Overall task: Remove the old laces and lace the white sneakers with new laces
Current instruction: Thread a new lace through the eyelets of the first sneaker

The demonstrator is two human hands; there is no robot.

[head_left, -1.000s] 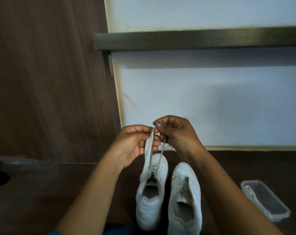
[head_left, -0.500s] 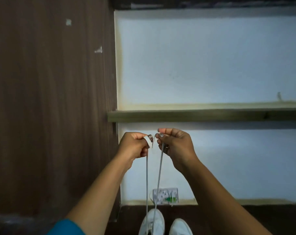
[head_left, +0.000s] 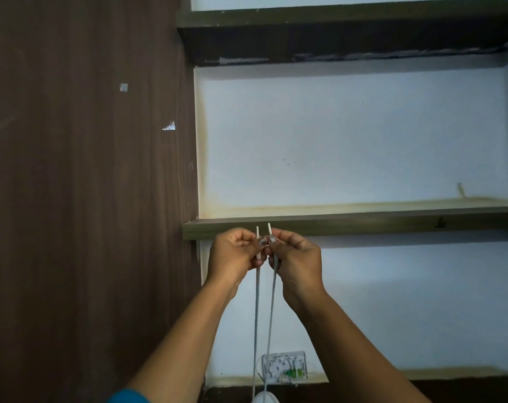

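Pinching the lace (head_left: pixel 256 315) near its two ends between thumb and curled fingers, the left hand (head_left: pixel 235 254) and right hand (head_left: pixel 296 257) hold both white tips upright, side by side, in front of a shelf edge (head_left: pixel 363 225). Its two strands run straight down to a white sneaker (head_left: pixel 264 399), cut off at the bottom edge with only the toe showing. A wall socket plate (head_left: pixel 284 367) sits behind the strands, blurred, and a dark wood panel (head_left: pixel 87 199) stands to the left.

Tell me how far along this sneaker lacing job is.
Done: a lace already runs as two strands down to the white sneaker, so it seems threaded there. In hand: the left hand and right hand each pinch one end, tips up and roughly level. Left: the eyelets are out of view, so the remaining lacing cannot be judged.
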